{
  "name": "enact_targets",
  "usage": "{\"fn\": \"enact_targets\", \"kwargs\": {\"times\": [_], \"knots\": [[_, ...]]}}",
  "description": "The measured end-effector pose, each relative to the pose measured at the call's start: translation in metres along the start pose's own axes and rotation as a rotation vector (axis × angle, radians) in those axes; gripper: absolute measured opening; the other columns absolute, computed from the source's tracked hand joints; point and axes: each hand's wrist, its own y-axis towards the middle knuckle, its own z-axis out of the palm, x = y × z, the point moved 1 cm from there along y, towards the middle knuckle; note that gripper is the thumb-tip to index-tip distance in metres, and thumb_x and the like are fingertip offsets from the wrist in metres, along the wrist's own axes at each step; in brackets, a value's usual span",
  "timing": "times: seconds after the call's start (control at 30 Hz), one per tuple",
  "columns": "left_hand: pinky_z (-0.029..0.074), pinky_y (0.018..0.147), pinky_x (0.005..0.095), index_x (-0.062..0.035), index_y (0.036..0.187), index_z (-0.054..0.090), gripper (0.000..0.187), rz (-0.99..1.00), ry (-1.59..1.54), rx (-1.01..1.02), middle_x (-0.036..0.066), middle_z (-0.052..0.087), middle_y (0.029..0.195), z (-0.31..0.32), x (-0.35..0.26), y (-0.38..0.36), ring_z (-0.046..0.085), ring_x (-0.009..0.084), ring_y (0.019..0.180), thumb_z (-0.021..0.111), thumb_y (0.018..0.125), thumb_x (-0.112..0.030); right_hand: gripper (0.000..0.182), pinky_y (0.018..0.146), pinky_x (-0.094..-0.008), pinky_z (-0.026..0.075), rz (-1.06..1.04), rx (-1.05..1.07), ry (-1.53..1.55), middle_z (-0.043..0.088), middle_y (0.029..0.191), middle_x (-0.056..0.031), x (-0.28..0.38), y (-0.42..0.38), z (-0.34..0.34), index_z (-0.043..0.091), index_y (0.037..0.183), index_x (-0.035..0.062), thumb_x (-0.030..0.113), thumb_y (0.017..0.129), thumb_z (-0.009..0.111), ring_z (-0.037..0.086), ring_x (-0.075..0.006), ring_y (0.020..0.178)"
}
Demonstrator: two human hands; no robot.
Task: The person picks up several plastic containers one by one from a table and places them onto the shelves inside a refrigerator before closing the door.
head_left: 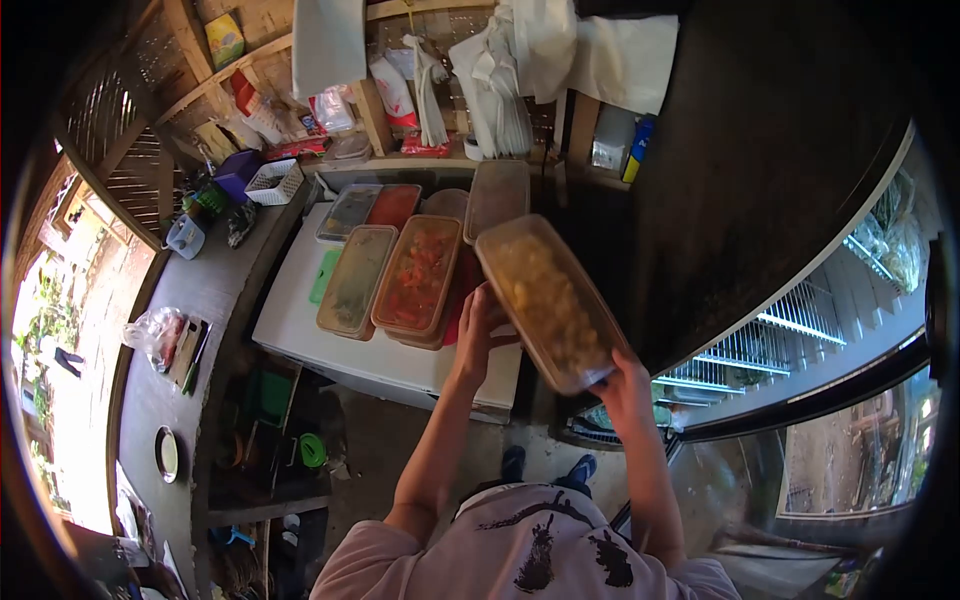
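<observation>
A lidded clear container with yellowish chunks (548, 300) is held tilted in the air, its lower right end gripped by my right hand (628, 388). My left hand (480, 325) is at its left side, fingers partly spread, near a stack of containers; whether it touches the held one is hard to tell. To the left on the white surface (300, 300) stand a container with red pieces (418, 275) and one with pale greenish contents (358, 280). Behind them are a red-filled container (394, 205) and a tall cloudy one (497, 200).
On the right, an open refrigerator shows wire shelves (790, 320). A grey counter (150, 400) at the left holds a plastic bag (158, 332), a knife and a round lid (167, 453). White bags (490, 90) hang on the back wall. A white basket (273, 184) sits back left.
</observation>
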Motion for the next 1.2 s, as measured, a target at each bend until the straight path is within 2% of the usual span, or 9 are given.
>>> {"fn": "enact_targets", "kwargs": {"times": [0.2, 0.27, 0.37, 0.43, 0.53, 0.67, 0.87, 0.97, 1.2], "knots": [[0.054, 0.083, 0.0384, -0.0014, 0.136, 0.043, 0.074, -0.223, 0.055, 0.146, 0.014, 0.059, 0.122, 0.001, 0.019, -0.039, 0.062, 0.0236, 0.106, 0.050, 0.091, -0.060, 0.057, 0.093, -0.0317, 0.047, -0.127, -0.019, -0.156, 0.060, 0.120, -0.0101, 0.015, -0.074, -0.079, 0.048, 0.133, -0.0031, 0.023, 0.084, 0.059, 0.059, -0.0185, 0.109], [0.053, 0.084, 0.0379, 0.0030, 0.133, 0.046, 0.077, -0.318, 0.121, 0.369, 0.014, 0.060, 0.120, -0.005, 0.045, -0.057, 0.061, 0.0229, 0.108, 0.060, 0.087, -0.058, 0.081, 0.098, -0.0319, 0.043, -0.196, -0.076, -0.231, 0.057, 0.125, -0.0124, 0.028, -0.098, -0.098, 0.042, 0.138, -0.0053, 0.037, 0.074, 0.069, 0.056, -0.0205, 0.114], [0.052, 0.086, 0.0372, 0.0049, 0.132, 0.046, 0.079, -0.283, 0.209, 0.461, 0.013, 0.061, 0.119, 0.032, 0.060, -0.091, 0.060, 0.0230, 0.110, 0.069, 0.082, -0.053, 0.086, 0.097, -0.0329, 0.044, -0.197, -0.138, -0.222, 0.056, 0.126, -0.0123, 0.041, -0.134, -0.135, 0.041, 0.139, -0.0042, 0.043, 0.073, 0.070, 0.056, -0.0204, 0.114], [0.052, 0.087, 0.0377, 0.0049, 0.132, 0.046, 0.076, -0.416, 0.107, 0.534, 0.013, 0.061, 0.120, 0.049, 0.090, -0.105, 0.060, 0.0229, 0.111, 0.070, 0.083, -0.049, 0.090, 0.096, -0.0331, 0.045, -0.184, -0.190, -0.216, 0.056, 0.126, -0.0123, 0.042, -0.157, -0.163, 0.042, 0.139, -0.0031, 0.051, 0.072, 0.071, 0.056, -0.0202, 0.113], [0.052, 0.091, 0.0386, 0.0033, 0.133, 0.046, 0.066, -0.616, -0.024, 0.619, 0.012, 0.059, 0.123, 0.086, 0.113, -0.112, 0.059, 0.0207, 0.112, 0.067, 0.089, -0.040, 0.088, 0.096, -0.0324, 0.045, -0.190, -0.190, -0.186, 0.057, 0.125, -0.0124, 0.035, -0.188, -0.209, 0.044, 0.137, -0.0035, 0.054, 0.075, 0.070, 0.056, -0.0191, 0.111], [0.054, 0.090, 0.0361, -0.0007, 0.136, 0.044, 0.056, -0.683, 0.060, 0.698, 0.011, 0.059, 0.124, 0.135, 0.135, -0.104, 0.059, 0.0193, 0.111, 0.061, 0.094, -0.034, 0.057, 0.089, -0.0300, 0.048, -0.123, -0.476, -0.310, 0.063, 0.114, -0.0094, 0.021, -0.210, -0.242, 0.056, 0.125, -0.0041, 0.043, 0.094, 0.056, 0.060, -0.0152, 0.102], [0.059, 0.073, 0.0342, -0.0029, 0.134, 0.047, 0.060, -0.733, 0.185, 0.732, 0.011, 0.060, 0.116, 0.211, 0.152, -0.078, 0.062, 0.0198, 0.102, 0.049, 0.096, -0.050, 0.051, 0.081, -0.0300, 0.051, -0.266, -0.619, 0.008, 0.067, 0.104, -0.0076, 0.021, -0.205, -0.271, 0.060, 0.116, -0.0031, 0.044, 0.098, 0.050, 0.064, -0.0148, 0.091], [0.059, 0.067, 0.0371, -0.0032, 0.130, 0.050, 0.071, -0.687, 0.185, 0.533, 0.011, 0.064, 0.107, 0.248, 0.164, -0.062, 0.066, 0.0209, 0.093, 0.044, 0.092, -0.063, 0.056, 0.087, -0.0336, 0.052, -0.292, -0.629, -0.037, 0.065, 0.111, -0.0107, 0.036, -0.194, -0.282, 0.057, 0.122, -0.0036, 0.046, 0.097, 0.051, 0.064, -0.0186, 0.097], [0.060, 0.063, 0.0302, -0.0046, 0.128, 0.053, 0.068, -0.547, 0.220, 0.569, 0.010, 0.068, 0.106, 0.307, 0.165, -0.023, 0.068, 0.0178, 0.091, 0.040, 0.094, -0.062, 0.050, 0.083, -0.0308, 0.054, -0.377, -0.534, -0.030, 0.067, 0.107, -0.0123, 0.099, -0.154, -0.299, 0.060, 0.118, -0.0049, 0.040, 0.099, 0.047, 0.067, -0.0177, 0.092]]}}
